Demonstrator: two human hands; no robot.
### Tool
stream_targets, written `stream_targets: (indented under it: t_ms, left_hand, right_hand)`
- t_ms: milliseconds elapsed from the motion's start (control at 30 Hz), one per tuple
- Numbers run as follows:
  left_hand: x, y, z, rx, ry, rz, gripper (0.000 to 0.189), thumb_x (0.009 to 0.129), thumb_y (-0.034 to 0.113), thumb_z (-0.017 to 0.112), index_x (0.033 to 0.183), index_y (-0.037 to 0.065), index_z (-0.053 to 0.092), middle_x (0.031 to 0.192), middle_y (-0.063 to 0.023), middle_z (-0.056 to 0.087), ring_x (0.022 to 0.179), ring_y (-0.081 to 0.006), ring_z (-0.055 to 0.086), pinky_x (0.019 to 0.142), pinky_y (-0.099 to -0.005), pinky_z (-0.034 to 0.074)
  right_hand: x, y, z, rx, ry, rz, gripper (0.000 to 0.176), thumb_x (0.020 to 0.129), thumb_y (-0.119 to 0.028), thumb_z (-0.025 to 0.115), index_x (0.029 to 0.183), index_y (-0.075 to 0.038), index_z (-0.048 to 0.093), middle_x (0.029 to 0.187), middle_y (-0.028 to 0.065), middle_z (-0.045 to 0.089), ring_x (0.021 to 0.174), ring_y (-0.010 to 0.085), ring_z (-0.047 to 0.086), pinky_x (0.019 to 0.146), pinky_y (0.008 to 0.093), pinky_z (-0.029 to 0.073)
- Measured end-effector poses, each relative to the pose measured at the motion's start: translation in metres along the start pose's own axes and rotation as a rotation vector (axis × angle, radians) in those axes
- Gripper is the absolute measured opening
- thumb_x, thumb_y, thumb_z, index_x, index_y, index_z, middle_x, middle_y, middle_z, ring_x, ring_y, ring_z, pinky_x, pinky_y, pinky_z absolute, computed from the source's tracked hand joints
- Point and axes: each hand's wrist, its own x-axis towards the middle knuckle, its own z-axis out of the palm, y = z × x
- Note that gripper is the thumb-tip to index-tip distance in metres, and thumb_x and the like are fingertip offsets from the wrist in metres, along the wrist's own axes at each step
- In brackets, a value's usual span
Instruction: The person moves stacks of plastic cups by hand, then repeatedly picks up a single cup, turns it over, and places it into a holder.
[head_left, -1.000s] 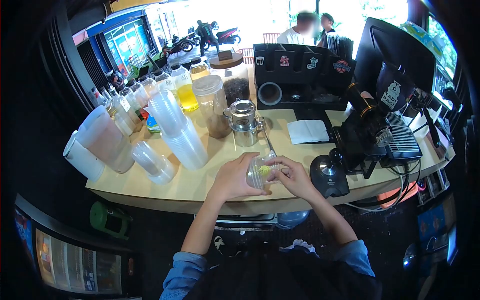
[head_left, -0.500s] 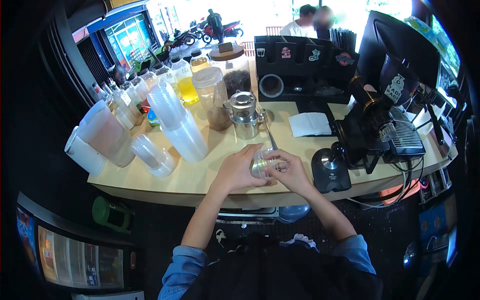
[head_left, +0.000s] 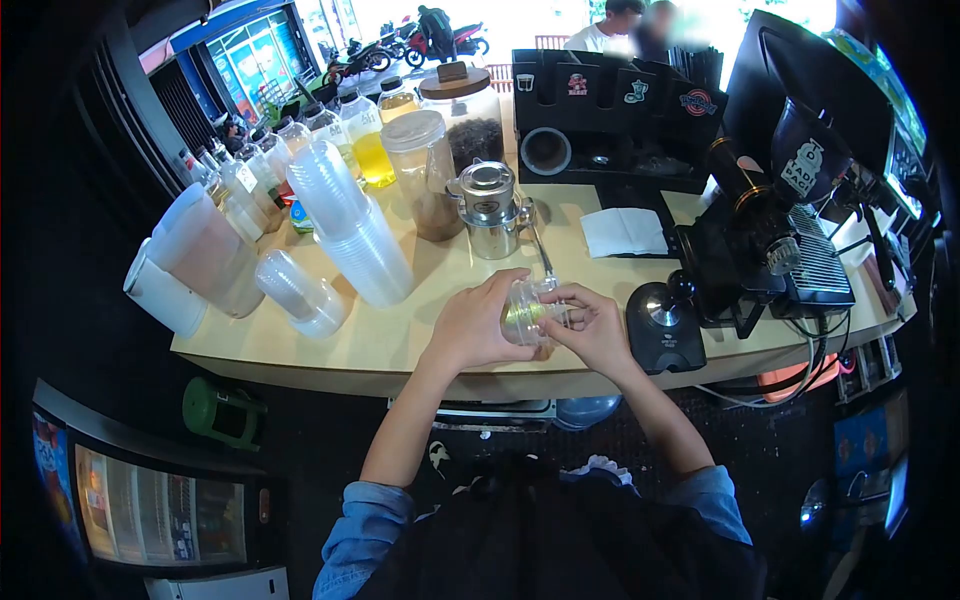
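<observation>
A clear plastic cup is held low over the counter's front edge, tipped on its side, with a yellowish-green patch showing on it. My left hand wraps round the cup from the left. From the right, my right hand closes its fingertips on the cup's other end; whether a lid is there I cannot make out. Just beyond the hands, a thin metal handle slants down toward the cup. Behind it stands a metal drip coffee filter on top of a steel pitcher.
Stacked plastic cups and a cup dome stand left, near plastic pitchers and bottles. Right are a tamper stand, a napkin and a coffee machine. Two people sit beyond the counter.
The view has tilted a little, so the counter sits slightly higher. Both hands keep hold of the cup, the right fingers shifting slightly at its end, and more of the cup shows between them.
</observation>
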Motion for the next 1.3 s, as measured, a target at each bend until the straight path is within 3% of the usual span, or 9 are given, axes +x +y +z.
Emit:
stream_targets:
  t_ms: [233,500,767,833,967,1033,1100,1200,1300]
  left_hand:
    - [-0.004,-0.021,-0.005,0.029,0.091,0.112,0.075,0.053,0.039,0.079,0.116,0.010,0.050,0.111,-0.0075,0.055,0.090,-0.0306,0.061,0.076,-0.0388,0.049]
    - [-0.002,-0.007,0.001,0.046,0.070,0.035,0.065,0.055,0.038,0.077,0.109,0.009,0.053,0.109,-0.0060,0.054,0.088,-0.0302,0.060,0.075,-0.0399,0.049]
    - [-0.005,-0.007,0.004,0.086,0.111,0.082,0.062,0.057,0.038,0.075,0.107,0.009,0.055,0.112,-0.0051,0.052,0.087,-0.0304,0.060,0.075,-0.0402,0.048]
    - [-0.005,-0.006,0.003,0.096,0.052,0.054,0.071,0.056,0.048,0.075,0.113,0.010,0.055,0.117,-0.0080,0.051,0.092,-0.0318,0.060,0.083,-0.0411,0.047]
    - [-0.005,-0.008,0.004,0.116,0.043,0.060,0.079,0.055,0.049,0.076,0.118,0.009,0.051,0.118,-0.0092,0.051,0.093,-0.0326,0.059,0.083,-0.0408,0.047]
    - [-0.005,-0.005,0.002,0.018,0.144,0.156,0.089,0.054,0.047,0.079,0.125,0.007,0.044,0.121,-0.0121,0.050,0.095,-0.0344,0.059,0.085,-0.0414,0.046]
    - [-0.005,-0.007,0.001,-0.024,0.132,0.122,0.094,0.053,0.046,0.079,0.128,0.006,0.040,0.121,-0.0142,0.050,0.095,-0.0353,0.058,0.085,-0.0419,0.046]
    - [-0.004,-0.008,0.007,-0.053,0.107,0.126,0.100,0.053,0.044,0.080,0.132,0.004,0.035,0.119,-0.0180,0.051,0.096,-0.0369,0.057,0.086,-0.0425,0.046]
    - [-0.005,-0.009,0.007,-0.042,0.102,0.141,0.100,0.053,0.039,0.081,0.135,0.006,0.033,0.120,-0.0190,0.052,0.100,-0.0368,0.056,0.088,-0.0421,0.045]
  right_hand:
    - [-0.001,-0.009,-0.023,0.043,0.060,0.066,0.028,0.079,0.004,0.065,0.106,0.003,0.057,0.105,0.0103,0.062,0.084,0.0140,0.064,0.073,0.0237,0.054]
    - [0.000,-0.010,-0.020,0.059,-0.107,-0.003,0.038,0.094,-0.006,0.049,0.131,0.000,0.045,0.110,0.0099,0.060,0.088,0.0145,0.062,0.079,0.0264,0.052]
    - [0.005,-0.017,-0.018,0.015,-0.181,0.100,0.043,0.095,-0.007,0.045,0.137,-0.003,0.037,0.119,0.0125,0.057,0.088,0.0150,0.062,0.079,0.0283,0.052]
    - [0.005,-0.018,-0.013,-0.004,-0.196,0.098,0.045,0.095,-0.006,0.045,0.139,-0.003,0.035,0.122,0.0140,0.056,0.089,0.0160,0.062,0.079,0.0282,0.052]
    - [0.006,-0.009,-0.003,0.003,-0.130,0.080,0.038,0.090,0.003,0.050,0.128,0.001,0.046,0.114,0.0126,0.059,0.089,0.0151,0.062,0.078,0.0262,0.052]
    - [0.008,-0.005,-0.001,-0.001,-0.127,0.042,0.034,0.088,0.005,0.052,0.122,0.003,0.050,0.111,0.0120,0.060,0.089,0.0148,0.062,0.078,0.0255,0.052]
    - [0.009,-0.005,0.002,-0.004,-0.078,0.016,0.026,0.084,0.005,0.058,0.110,0.005,0.055,0.106,0.0105,0.060,0.089,0.0132,0.061,0.077,0.0239,0.052]
    - [0.009,-0.007,0.012,-0.174,-0.073,-0.094,0.029,0.080,-0.004,0.067,0.106,0.005,0.058,0.104,0.0106,0.063,0.081,0.0139,0.065,0.069,0.0244,0.054]
    - [0.011,-0.003,0.014,-0.129,-0.048,-0.064,0.031,0.077,-0.006,0.072,0.104,0.004,0.060,0.101,0.0096,0.064,0.080,0.0129,0.065,0.067,0.0240,0.054]
